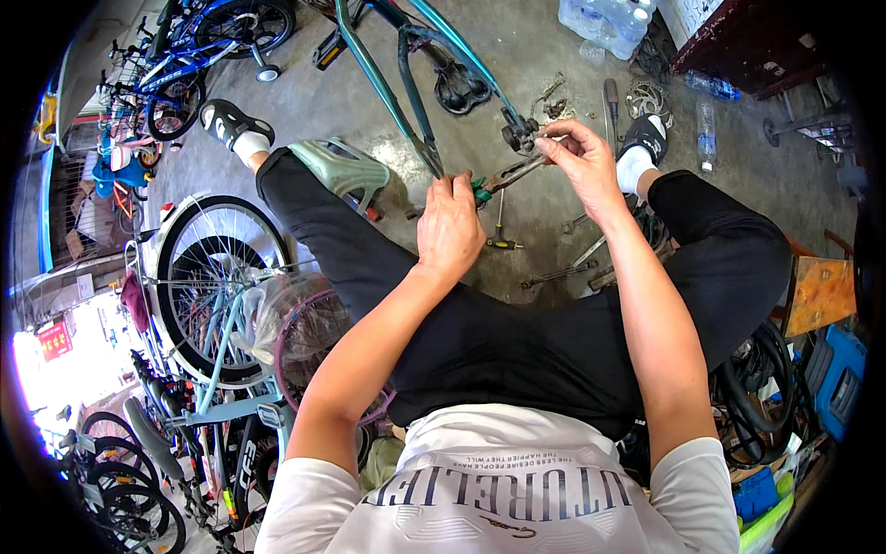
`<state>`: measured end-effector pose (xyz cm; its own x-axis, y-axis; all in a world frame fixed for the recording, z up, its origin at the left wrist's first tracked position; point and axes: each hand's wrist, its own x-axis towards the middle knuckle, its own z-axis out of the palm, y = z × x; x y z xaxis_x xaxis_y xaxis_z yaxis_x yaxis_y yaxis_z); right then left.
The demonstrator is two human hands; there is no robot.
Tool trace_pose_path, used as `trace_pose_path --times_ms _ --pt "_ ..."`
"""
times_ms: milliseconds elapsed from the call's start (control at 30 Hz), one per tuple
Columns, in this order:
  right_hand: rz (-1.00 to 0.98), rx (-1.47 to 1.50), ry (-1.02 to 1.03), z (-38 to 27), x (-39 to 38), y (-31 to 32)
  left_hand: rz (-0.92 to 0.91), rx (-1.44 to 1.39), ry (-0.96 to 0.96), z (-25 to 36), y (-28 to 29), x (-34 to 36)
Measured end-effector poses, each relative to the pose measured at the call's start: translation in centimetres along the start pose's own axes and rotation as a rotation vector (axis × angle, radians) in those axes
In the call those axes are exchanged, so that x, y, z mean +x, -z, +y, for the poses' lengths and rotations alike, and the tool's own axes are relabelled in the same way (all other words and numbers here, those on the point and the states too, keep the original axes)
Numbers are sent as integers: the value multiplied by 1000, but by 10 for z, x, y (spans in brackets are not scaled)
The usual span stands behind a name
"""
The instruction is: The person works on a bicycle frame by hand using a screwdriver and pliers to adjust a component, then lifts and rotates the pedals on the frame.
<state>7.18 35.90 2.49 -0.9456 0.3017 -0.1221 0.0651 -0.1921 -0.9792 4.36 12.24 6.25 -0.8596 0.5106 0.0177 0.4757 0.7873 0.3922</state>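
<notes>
An overturned teal bicycle frame (377, 69) stands before me, its rear ends pointing my way. My left hand (450, 231) is closed around a long, worn metal tool (517, 173) with a green grip (481, 192), beside the left frame end. The tool's metal part reaches toward my right hand (585, 168). There the thumb and forefinger are pinched together close to the other frame end and its dark metal fitting (519, 136). What lies between those fingertips is too small to tell. The black saddle (461, 90) shows low behind the frame.
A pale green plastic stool (343, 174) stands by my left foot. On the floor lie a yellow-and-black tool (503, 244), a screwdriver (611, 100) and loose metal parts (646, 98). A bicycle wheel (217, 277) is at left; a water-bottle pack (604, 26) is at the back.
</notes>
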Motion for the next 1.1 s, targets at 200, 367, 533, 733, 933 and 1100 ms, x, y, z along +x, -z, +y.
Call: trace_pose_path --times_ms 200,367,533,733,933,1100 --pt "6 -63 84 -1 -2 -2 101 -5 45 -1 -15 -3" --pt "-32 -150 205 -6 -2 -6 220 -26 8 3 -20 -5" --pt "-38 -181 200 -6 -1 -5 275 -6 24 3 -31 -2" --pt "-36 -251 215 -11 -3 -7 310 31 65 3 -37 0" --pt "-41 -348 270 -11 -1 -6 313 55 119 -2 -46 3" --pt "-37 -376 320 -9 0 -7 374 87 74 -6 -52 4"
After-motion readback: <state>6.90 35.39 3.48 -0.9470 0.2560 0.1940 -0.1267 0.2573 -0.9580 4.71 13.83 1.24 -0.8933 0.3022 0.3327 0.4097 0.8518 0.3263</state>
